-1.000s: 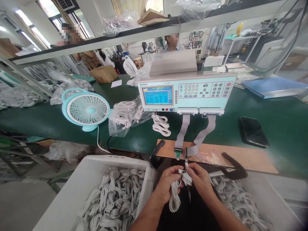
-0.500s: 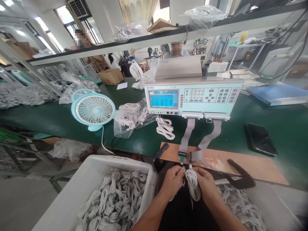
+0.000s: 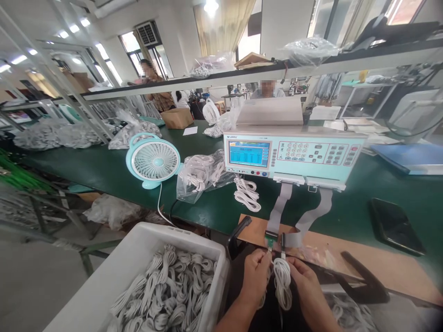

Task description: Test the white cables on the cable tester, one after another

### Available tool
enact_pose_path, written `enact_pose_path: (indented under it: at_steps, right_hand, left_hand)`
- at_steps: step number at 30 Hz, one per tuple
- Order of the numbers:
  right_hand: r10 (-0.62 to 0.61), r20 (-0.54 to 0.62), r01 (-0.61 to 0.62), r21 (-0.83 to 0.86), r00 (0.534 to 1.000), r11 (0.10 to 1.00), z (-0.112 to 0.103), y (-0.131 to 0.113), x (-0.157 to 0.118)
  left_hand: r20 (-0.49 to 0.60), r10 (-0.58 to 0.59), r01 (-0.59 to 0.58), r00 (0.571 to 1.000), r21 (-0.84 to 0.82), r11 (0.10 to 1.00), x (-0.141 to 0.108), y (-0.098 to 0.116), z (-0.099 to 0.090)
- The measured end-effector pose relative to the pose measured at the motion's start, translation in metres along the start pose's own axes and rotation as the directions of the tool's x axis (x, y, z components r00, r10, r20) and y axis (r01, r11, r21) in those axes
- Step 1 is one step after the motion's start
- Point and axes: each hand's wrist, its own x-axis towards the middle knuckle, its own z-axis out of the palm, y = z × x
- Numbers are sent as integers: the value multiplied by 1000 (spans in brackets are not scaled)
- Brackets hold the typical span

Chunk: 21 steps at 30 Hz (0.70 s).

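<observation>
At the front edge of the bench, my left hand (image 3: 255, 275) pinches a white cable end by its plug, right at the small green circuit board (image 3: 271, 241). A coiled white cable (image 3: 283, 282) hangs between my hands, its upper end at the black connector (image 3: 283, 240) beside the board. My right hand (image 3: 306, 280) has its thumb and fingers closed at the upper right side of that coil. Two grey ribbon cables (image 3: 278, 210) run from the board and connector up to a light-blue tester (image 3: 321, 159) with a lit screen. Part of a second coil shows behind my left fingers.
A white bin (image 3: 138, 249) of coiled cables stands at my left; more coils lie low at the right. Black clamps (image 3: 238, 235) hold a wooden strip (image 3: 349, 258) at the edge. A fan (image 3: 157, 161), bagged cables (image 3: 200, 175) and a phone (image 3: 396, 226) lie around.
The camera view has shifted, so the bench and tester sit slightly lower and farther right. Both hands stay at the connectors with the white cables; the right fingers have loosened slightly along the coil.
</observation>
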Motion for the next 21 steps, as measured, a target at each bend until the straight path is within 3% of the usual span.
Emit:
enact_pose_path:
  at_steps: [5,12,21]
  right_hand:
    - [-11,-3,11,4,1000,1000,-1,2,3]
    - [-15,8,15,-2,1000,1000,-2,2,2]
    - [-37,63,30,102,997,994,-5,16,18]
  left_hand:
    - [10,25,-25,1000,-10,1000,0,-2,1]
    - [2,-70,70,998,-127,989,-1,-10,5]
    - [73,-47,50,996,-46,998,7,-3,5]
